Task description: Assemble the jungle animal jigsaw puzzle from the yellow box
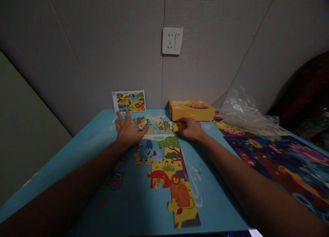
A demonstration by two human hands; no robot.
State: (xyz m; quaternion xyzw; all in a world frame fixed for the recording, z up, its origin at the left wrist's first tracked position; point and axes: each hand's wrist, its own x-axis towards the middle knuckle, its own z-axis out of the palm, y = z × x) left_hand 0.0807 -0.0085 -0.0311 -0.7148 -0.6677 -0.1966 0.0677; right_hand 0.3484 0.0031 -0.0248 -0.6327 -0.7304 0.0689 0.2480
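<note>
My left hand (130, 130) lies over the left side of a pile of loose jigsaw pieces (154, 121), its fingers spread and some pieces close to its thumb. On the right of the pile, my right hand (191, 128) has its fingers closed on a yellow puzzle piece (177, 127), partly hidden by the fingertips. Nearer to me lies a partly joined jigsaw (168, 161) with elephants, a tree and lions. Left of it, a darker piece with a snail (115, 180) is partly covered by my left forearm.
A picture card (130, 101) leans on the wall at the back left. A yellow puzzle box (191, 110) stands behind my right hand. To the right are crumpled clear plastic (246, 110) and a dark blue picture puzzle (280, 165). A socket (172, 40) is on the wall.
</note>
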